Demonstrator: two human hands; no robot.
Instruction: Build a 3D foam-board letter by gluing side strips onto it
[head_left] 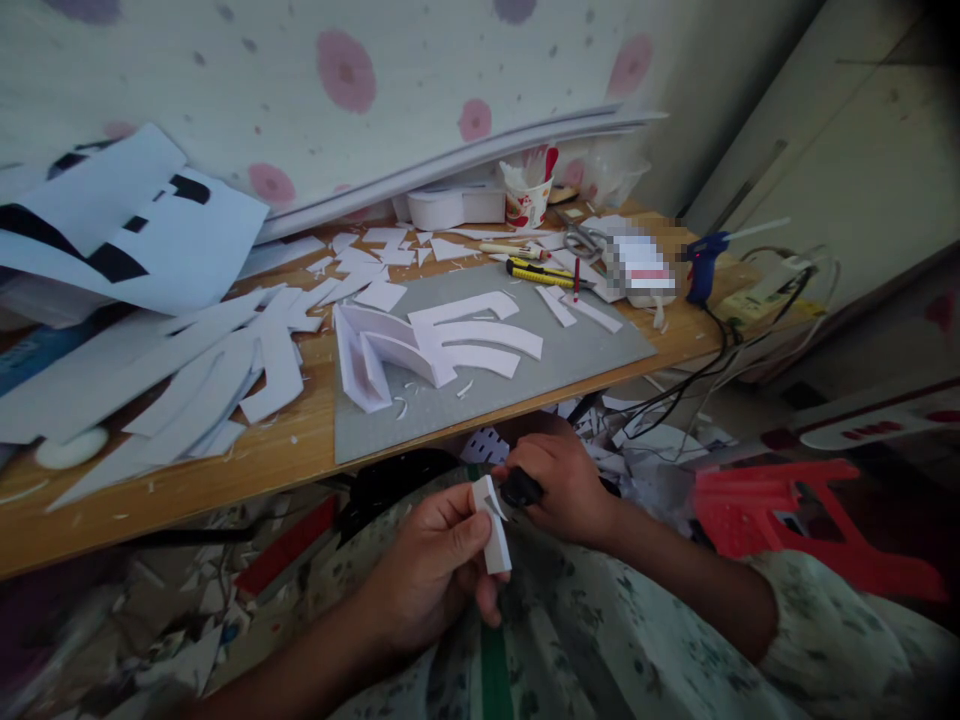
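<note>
My left hand (442,560) pinches a small white strip (493,540), apparently foam board, upright above my lap. A thin curled sliver (493,503) stands away from the strip's right side. Close by on the right, my right hand (559,485) is closed around a black-handled tool (520,488); its working end does not show clearly. Beyond both hands, a grey cutting mat (420,425) carries a standing white foam-board form (375,350) made of joined walls. Curved flat white pieces (487,340) lie against its right side.
A yellow utility knife (551,275), scissors (581,240) and a paper cup (527,200) stand or lie toward the back. On the right are a blue glue gun (703,268) with cables and a red plastic stool (780,510). White offcuts (195,370) cover the table's left side.
</note>
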